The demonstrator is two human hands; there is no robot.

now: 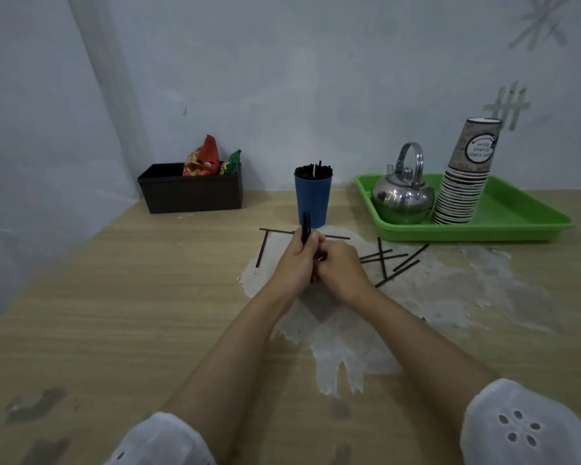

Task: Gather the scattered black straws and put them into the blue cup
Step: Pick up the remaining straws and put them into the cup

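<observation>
Head view: my left hand grips black straws upright just before the blue cup; whether my right hand holds any I cannot tell; I'd level their ends before dropping them.

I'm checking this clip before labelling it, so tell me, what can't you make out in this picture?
All in the head view:
Number in the straw bundle: the left hand grips it, and the right hand covers its lower part.
What the right hand's fingers do: turned away from the camera.
Straw count in the blue cup: too small and dark.
Inside of the black box: its front wall hides it.
</observation>
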